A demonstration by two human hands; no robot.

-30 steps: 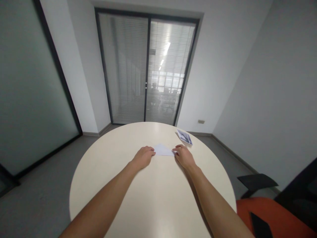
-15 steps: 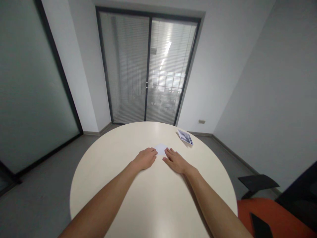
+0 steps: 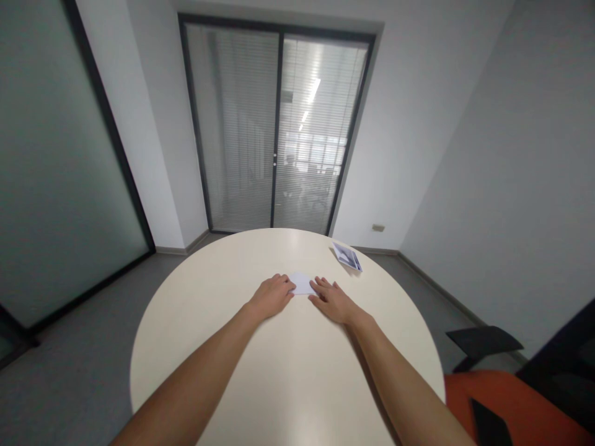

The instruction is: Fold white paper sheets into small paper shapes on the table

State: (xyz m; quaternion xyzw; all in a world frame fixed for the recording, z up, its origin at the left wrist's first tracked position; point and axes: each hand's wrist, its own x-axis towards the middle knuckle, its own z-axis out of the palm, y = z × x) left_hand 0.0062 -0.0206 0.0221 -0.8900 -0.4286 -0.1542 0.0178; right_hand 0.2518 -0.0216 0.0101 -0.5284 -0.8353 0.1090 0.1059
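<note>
A small white folded piece of paper lies flat on the round table, between my two hands. My left hand covers its left end, with bent fingers close together and the thumb at the near edge. On the right end, the fingertips of my right hand rest on the paper, fingers spread and palm down. Both ends of the paper are partly hidden under the fingers.
A folded printed card stands near the far right rim of the cream round table. At the lower right is an orange chair with black armrests. Beyond the table is a glass door with blinds.
The paper has shifted slightly toward me, and its near edge shows more clearly. My right thumb and fingers have moved a little to the right; my left hand has barely moved.
</note>
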